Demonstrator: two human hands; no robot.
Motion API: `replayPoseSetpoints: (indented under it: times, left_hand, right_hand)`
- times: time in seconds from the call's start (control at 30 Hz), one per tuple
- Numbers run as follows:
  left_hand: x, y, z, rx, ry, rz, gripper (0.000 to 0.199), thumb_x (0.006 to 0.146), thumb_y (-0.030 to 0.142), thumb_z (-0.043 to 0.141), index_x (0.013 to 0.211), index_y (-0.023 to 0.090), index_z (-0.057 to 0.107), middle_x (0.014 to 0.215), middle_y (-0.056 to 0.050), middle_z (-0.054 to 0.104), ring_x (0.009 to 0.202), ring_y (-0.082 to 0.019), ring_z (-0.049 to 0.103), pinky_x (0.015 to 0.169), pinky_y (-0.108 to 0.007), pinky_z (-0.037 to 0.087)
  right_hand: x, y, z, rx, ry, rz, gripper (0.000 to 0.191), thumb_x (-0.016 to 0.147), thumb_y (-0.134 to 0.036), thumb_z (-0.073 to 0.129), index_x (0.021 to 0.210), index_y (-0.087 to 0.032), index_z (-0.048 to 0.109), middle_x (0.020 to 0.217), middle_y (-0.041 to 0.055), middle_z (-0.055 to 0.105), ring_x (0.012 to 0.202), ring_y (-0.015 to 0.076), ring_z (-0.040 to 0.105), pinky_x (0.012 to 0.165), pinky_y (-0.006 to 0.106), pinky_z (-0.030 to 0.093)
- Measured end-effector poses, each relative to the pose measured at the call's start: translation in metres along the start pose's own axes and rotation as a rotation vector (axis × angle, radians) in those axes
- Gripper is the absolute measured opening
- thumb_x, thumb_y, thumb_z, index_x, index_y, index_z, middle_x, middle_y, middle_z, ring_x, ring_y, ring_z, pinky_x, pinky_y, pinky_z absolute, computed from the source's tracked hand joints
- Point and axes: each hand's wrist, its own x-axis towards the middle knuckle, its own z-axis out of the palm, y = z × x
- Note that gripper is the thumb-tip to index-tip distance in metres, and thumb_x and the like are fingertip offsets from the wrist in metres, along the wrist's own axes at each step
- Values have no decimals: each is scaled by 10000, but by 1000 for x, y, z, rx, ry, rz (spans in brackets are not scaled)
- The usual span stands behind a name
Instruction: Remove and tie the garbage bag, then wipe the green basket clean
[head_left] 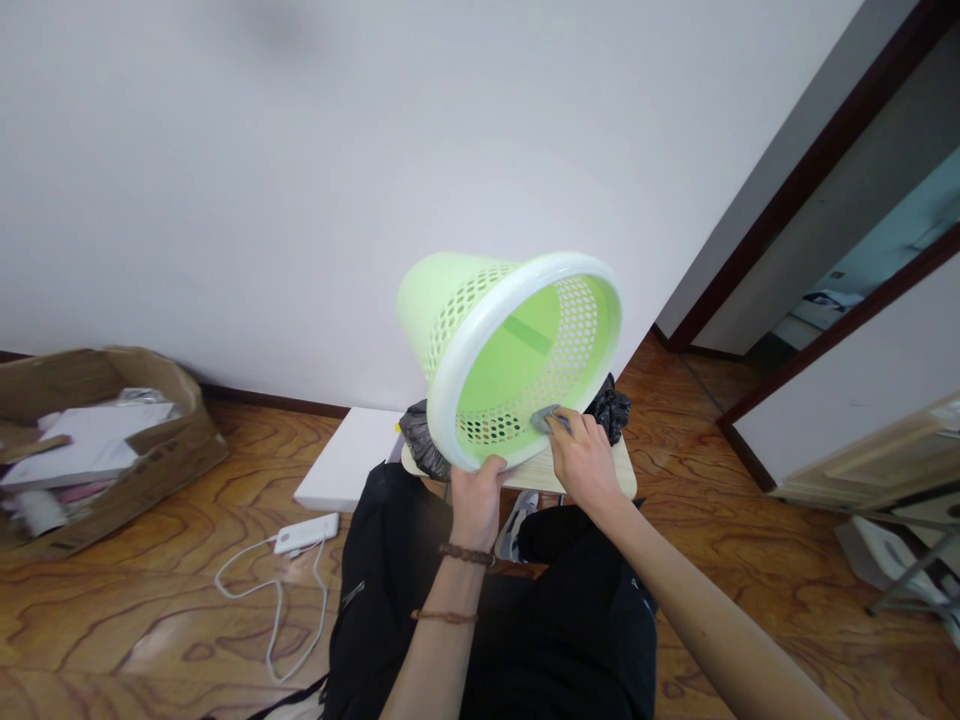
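Note:
A light green plastic waste basket (457,290) with a pale rim and rows of round holes lies tilted, its mouth turned toward me and to the right. My left hand (477,500) grips the lower rim, the thumb on top and the other fingers hidden beneath. Just inside the mouth, my right hand (589,455) pinches a small grey cloth (546,418) against the inner wall. The basket is over a small pale wooden stool (624,470). Black plastic bags (611,408) bulge out at both sides of the stool top.
On the left, a cardboard box (169,465) holds papers and packaging. A flat white box (337,465) and a white power bank (306,534) with a cable lie on the wooden floor. A white wall (300,200) rises behind; a doorway stands at right.

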Motion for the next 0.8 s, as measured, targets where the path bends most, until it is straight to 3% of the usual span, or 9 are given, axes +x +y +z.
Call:
replayPoseSetpoints:
  times: [0.23,0.43,0.63,0.8]
  left_hand:
    - [6,-4,-5,-21,5,-24,572,614,63,598,1167,181,513,1157,-92,602,1043,-277,571,847,-467,492]
    - [2,-2,0,-6,13,3,503,633,59,576,1118,184,534,1157,-81,596,1055,-265,564,861,-462,486]
    - [-1,2,3,8,19,7,510,623,64,574,1118,181,530,1144,-83,603,1050,-270,566,861,-472,483]
    - [-2,2,4,-6,26,11,564,617,56,574,1155,213,510,1197,-70,576,1096,-268,539,871,-464,480]
  right_hand:
    - [-3,-5,-5,123,-50,-120,341,876,-186,405,1188,-209,543,1173,76,507,999,220,439,867,358,389]
    - [2,3,-4,49,4,6,330,868,-173,415,1165,-190,558,1176,87,510,998,238,436,847,382,384]
    - [-4,-3,-2,111,-33,-78,340,868,-176,418,1182,-203,546,1174,84,505,1011,226,436,857,357,392]
    - [2,6,-1,42,4,12,336,867,-176,416,1171,-194,561,1174,100,511,995,248,440,831,390,390]
